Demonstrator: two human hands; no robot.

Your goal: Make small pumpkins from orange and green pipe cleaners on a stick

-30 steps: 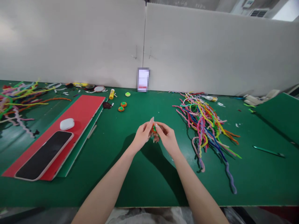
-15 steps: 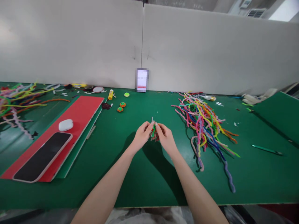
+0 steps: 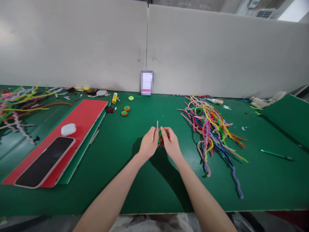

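Note:
Over the middle of the green table, my left hand [image 3: 149,145] and my right hand [image 3: 172,144] are closed together on a small green and orange pipe cleaner piece [image 3: 159,137]. Fingers cover most of it; a green strand shows between the thumbs and some orange beside the right fingers. A short, thin grey stick [image 3: 157,124] points up just beyond the left thumb; I cannot tell whether it is held or lies on the table. Farther off, to the left of my hands, sit two small orange rounds [image 3: 126,108] with green tops.
Loose pipe cleaners [image 3: 207,125] spread at right, near a green pen-like tool [image 3: 275,155]. At left, a phone [image 3: 45,161] and a white earbud case [image 3: 68,129] rest on red board [image 3: 85,111]. A glue stick [image 3: 114,98] and a propped, lit phone [image 3: 146,82] stand behind.
My left hand has turned, its fingers now curled closer around the pipe cleaner piece. The right hand stays nearly where it was.

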